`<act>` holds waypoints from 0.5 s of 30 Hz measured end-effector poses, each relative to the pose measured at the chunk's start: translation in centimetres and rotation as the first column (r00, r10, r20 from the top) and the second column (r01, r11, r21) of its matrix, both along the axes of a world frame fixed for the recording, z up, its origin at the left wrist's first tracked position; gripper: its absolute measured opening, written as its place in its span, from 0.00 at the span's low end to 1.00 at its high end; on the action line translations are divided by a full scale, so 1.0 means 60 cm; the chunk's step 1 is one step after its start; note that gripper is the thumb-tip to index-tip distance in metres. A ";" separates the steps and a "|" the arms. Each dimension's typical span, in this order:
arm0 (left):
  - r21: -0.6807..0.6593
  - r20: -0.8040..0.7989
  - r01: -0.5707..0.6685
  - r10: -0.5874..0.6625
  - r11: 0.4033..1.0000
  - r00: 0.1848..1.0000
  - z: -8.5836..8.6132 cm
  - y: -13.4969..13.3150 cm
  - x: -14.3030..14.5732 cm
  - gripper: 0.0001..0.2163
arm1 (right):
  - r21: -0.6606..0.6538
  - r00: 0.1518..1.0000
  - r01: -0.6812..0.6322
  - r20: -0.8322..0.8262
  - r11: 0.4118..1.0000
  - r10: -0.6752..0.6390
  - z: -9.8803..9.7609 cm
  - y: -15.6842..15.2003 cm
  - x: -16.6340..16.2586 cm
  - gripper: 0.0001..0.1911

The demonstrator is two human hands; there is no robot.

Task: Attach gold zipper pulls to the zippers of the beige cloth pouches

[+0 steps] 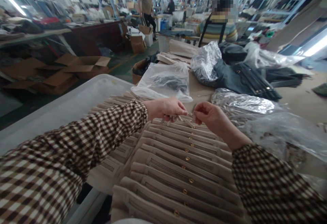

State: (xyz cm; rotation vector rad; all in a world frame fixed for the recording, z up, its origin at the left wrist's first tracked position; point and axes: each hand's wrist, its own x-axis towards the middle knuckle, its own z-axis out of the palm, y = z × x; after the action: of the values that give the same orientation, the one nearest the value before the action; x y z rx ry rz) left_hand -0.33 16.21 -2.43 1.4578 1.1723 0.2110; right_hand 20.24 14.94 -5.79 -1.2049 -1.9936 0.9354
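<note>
A row of several overlapping beige fabric pieces (176, 169), each with gold snap buttons down the middle, lies in front of me. My left hand (167, 108) is closed in a pinch over the far end of the row, holding small thin pieces that I cannot make out. My right hand (211, 115) is also closed, its fingertips pinching something small close to the left hand. Both arms wear brown and white checked sleeves.
A translucent plastic bin (76, 101) sits to the left. Clear plastic bags (166, 79) and dark garments (242, 77) lie beyond the hands. Crinkled plastic (268, 121) covers the table on the right. A seated person (219, 23) and a standing person (146, 5) are further back. Cardboard boxes (81, 65) lie on the floor.
</note>
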 end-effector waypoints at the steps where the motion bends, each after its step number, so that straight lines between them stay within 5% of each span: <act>1: -0.062 0.066 0.012 -0.008 0.998 0.998 -0.003 -0.001 0.004 0.10 | -0.072 0.988 0.011 -0.154 0.997 -0.022 0.002 -0.001 0.002 0.07; 6: -0.241 0.266 0.070 -0.004 0.968 0.964 -0.016 0.000 0.019 0.16 | -0.174 0.887 0.053 -0.444 0.983 -0.126 -0.001 -0.017 0.005 0.10; 15: -0.300 0.209 0.088 -0.024 0.950 0.978 -0.006 -0.003 0.025 0.11 | -0.042 0.931 0.047 -0.361 0.998 -0.059 0.004 -0.036 0.017 0.09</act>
State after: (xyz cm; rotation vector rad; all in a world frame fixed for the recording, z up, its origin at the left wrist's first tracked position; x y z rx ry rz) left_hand 1.15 16.04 -2.81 1.1634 0.9482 0.1270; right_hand 21.27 12.77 -5.57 -1.0116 -1.6499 1.0804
